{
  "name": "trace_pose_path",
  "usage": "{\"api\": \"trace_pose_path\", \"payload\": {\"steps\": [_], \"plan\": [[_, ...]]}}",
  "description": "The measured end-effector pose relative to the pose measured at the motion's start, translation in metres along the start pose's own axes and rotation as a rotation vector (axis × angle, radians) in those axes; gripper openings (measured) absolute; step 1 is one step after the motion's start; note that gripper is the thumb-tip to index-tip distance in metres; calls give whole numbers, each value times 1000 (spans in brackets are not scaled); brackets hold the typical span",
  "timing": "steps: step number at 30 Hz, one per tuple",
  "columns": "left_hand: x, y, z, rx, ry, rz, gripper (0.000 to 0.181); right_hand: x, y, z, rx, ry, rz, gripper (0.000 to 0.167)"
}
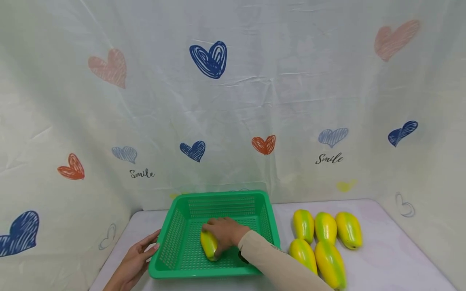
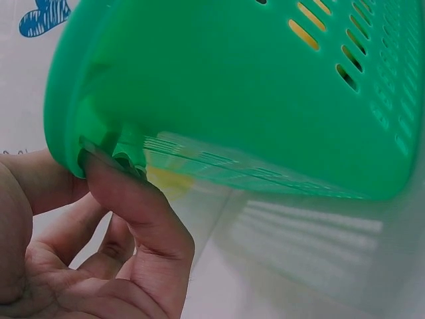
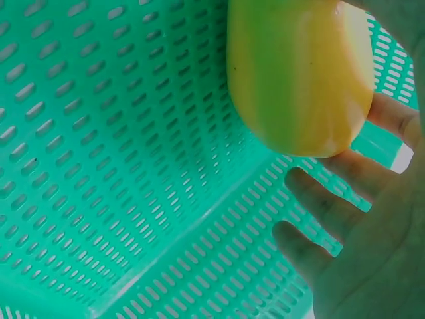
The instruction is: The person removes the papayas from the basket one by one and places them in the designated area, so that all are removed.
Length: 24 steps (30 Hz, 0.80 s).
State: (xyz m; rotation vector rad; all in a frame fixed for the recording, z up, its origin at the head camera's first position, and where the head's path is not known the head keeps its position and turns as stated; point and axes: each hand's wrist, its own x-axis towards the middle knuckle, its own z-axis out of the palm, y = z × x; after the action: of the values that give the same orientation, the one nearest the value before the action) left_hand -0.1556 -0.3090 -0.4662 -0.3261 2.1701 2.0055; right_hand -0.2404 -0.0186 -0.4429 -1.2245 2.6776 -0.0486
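A green plastic basket with slotted walls stands on the table. My left hand is at its left side, pinching the rim between thumb and fingers; the left wrist view shows this hand at the basket's rim. Inside the basket, my right hand holds a yellow-green papaya from its right side, low over the slotted floor. In the right wrist view, thumb and forefinger lie along the papaya, while the other fingers spread beneath its rounded end.
Several more papayas lie in two rows right of the basket, among them one at the far right and one in front. My right forearm's beige sleeve crosses the basket's front right corner. Behind the table hangs a heart-patterned curtain.
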Motion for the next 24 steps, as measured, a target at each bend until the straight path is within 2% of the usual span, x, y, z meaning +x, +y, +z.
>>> {"api": "trace_pose_path", "payload": {"steps": [8, 14, 20, 24], "plan": [[-1, 0, 2, 1, 6, 11, 65, -5, 3, 0, 29, -24, -14, 75], [0, -1, 2, 2, 26, 3, 63, -12, 4, -1, 102, -32, -32, 71], [0, -1, 2, 4, 24, 1, 63, -20, 7, -4, 137, -49, 16, 71], [0, -1, 2, 3, 28, -2, 63, -27, 10, -8, 122, -66, 54, 73]]}}
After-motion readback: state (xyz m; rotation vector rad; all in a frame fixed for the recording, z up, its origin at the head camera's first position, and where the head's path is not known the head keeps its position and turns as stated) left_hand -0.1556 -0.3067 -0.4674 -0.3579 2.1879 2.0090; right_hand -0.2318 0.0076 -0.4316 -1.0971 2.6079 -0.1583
